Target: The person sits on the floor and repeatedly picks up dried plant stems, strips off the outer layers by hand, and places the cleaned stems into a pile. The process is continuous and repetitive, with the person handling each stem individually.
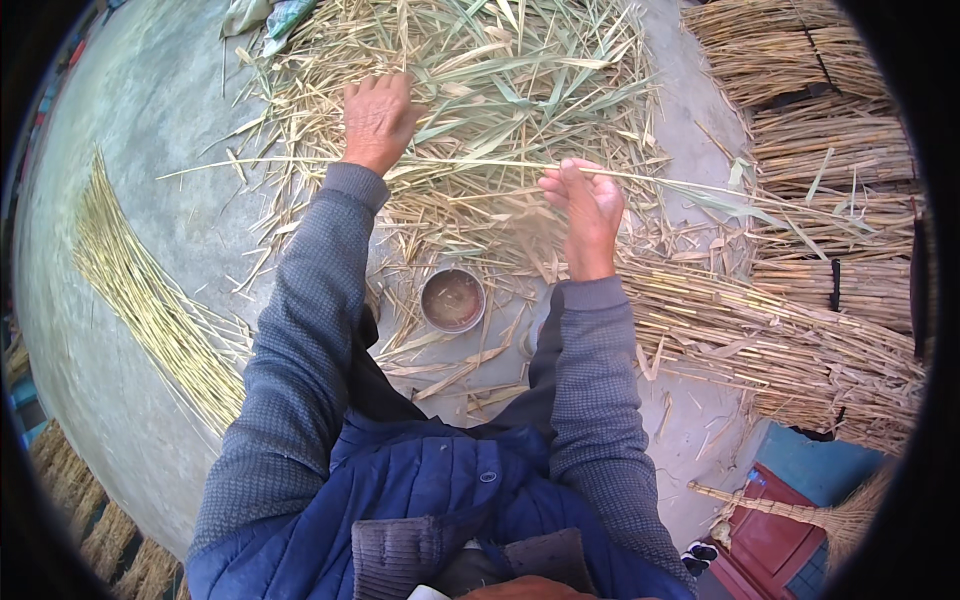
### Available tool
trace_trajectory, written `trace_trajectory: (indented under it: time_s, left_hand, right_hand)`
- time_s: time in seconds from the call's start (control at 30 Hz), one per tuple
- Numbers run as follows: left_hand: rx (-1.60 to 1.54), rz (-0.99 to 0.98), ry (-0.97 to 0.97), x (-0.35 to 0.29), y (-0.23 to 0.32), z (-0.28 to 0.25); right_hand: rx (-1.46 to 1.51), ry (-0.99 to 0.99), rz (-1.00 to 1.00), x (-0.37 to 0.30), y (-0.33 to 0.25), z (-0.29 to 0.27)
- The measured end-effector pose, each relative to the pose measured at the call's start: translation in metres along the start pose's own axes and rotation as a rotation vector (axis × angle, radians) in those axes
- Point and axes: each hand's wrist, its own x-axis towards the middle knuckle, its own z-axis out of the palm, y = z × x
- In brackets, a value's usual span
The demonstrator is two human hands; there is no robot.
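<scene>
Concrete floor: you have the grey floor (190, 120) as your work surface, wide enough, it seems, for stalks to lie at full length.
Leaf heap: the dry leaf litter (520, 80) lies straight ahead of you, beyond and beneath your hands, probably because leaves drop easily there.
Tied bundles: at your far right, tied bundles (830, 150) are stacked with dark bands around them, likely so the stalks hold together.
Leafy stalks: just beside your right forearm, a spread of leafy stalks (760, 320) points its ends toward you, which would suit an easy reach.
Bare stalks: on your left, well apart from the heap, pale bare stalks (150, 280) lie roughly parallel, perhaps to separate them from the leafy ones.
Left hand: your left hand (380, 122) is knuckles up over the heap with fingers curled; whether it grips anything, you cannot tell from here.
Right hand: your right hand (590, 208) pinches narrowly, thumb against fingers, apparently to steady the stalk.
Bowl: a small round bowl (453, 300) sits on the floor between your forearms, within reach.
Single stalk: the thin stalk (490, 162) runs crosswise before you, past your left wrist and through your right hand's pinch.
</scene>
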Motion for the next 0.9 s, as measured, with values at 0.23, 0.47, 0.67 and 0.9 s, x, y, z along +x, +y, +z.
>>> trace_trajectory:
  time_s: [0.23, 0.47, 0.67, 0.9]
  left_hand:
    - [-0.879, 0.304, -0.161, -0.004, 0.074, -0.004]
    - [-0.841, 0.045, -0.403, 0.003, 0.023, -0.027]
    - [-0.888, -0.012, -0.598, -0.003, 0.001, -0.029]
    - [-0.92, -0.011, -0.616, -0.001, 0.021, -0.043]
  right_hand:
    - [0.109, -0.077, 0.053, 0.005, 0.008, 0.016]
    - [0.319, -0.071, -0.075, 0.014, -0.006, -0.018]
    - [0.303, -0.11, -0.124, 0.014, -0.006, -0.02]
    - [0.283, -0.049, -0.14, 0.008, -0.01, -0.012]
